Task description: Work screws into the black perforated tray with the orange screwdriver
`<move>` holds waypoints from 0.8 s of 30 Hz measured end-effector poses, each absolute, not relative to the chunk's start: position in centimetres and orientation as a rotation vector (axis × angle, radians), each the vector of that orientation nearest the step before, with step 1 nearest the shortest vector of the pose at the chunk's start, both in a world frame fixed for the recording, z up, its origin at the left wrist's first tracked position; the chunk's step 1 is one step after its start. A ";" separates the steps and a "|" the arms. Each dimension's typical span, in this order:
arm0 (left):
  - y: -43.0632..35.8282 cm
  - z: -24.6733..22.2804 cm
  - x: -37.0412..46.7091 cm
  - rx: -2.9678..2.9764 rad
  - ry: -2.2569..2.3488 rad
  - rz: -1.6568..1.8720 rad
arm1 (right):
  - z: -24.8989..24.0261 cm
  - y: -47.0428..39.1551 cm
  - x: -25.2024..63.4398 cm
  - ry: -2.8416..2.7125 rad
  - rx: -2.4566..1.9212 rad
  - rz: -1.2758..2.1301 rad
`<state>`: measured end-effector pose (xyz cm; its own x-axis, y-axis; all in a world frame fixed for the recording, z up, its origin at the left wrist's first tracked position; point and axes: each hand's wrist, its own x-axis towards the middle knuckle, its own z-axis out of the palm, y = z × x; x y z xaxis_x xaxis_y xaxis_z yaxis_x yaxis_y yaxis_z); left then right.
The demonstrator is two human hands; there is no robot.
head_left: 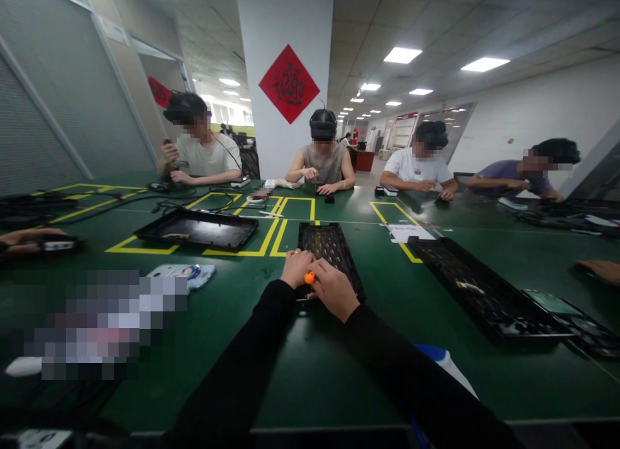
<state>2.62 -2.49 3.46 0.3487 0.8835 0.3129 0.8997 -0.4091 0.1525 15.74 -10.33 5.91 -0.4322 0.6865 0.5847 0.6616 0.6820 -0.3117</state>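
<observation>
A shallow black tray lies on the green table in front of me, with many small pieces on its ribbed floor. Both of my hands are over its near half, close together. My right hand is closed around a small orange object, whose round end shows between the fingers. Just left of it, my left hand has its fingers curled down over the tray's left side; what they hold, if anything, is hidden. A small pale piece shows in the tray below my hands.
Another black tray lies to the left and a long one to the right. Cables cross the far left. A paper lies beyond the right tray. Several people sit across the table; another person's hand is at the left edge.
</observation>
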 end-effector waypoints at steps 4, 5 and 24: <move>-2.6 3.5 2.6 -2.538 -1.668 -0.559 | 6.1 -10.2 15.9 -2.186 -1.031 0.051; -2.6 3.5 2.7 -2.534 -1.670 -0.567 | 6.1 -10.2 16.1 -2.173 -1.020 0.068; -2.2 2.7 2.3 -2.257 -1.963 -1.215 | 5.1 -8.4 16.9 -1.524 -0.988 0.475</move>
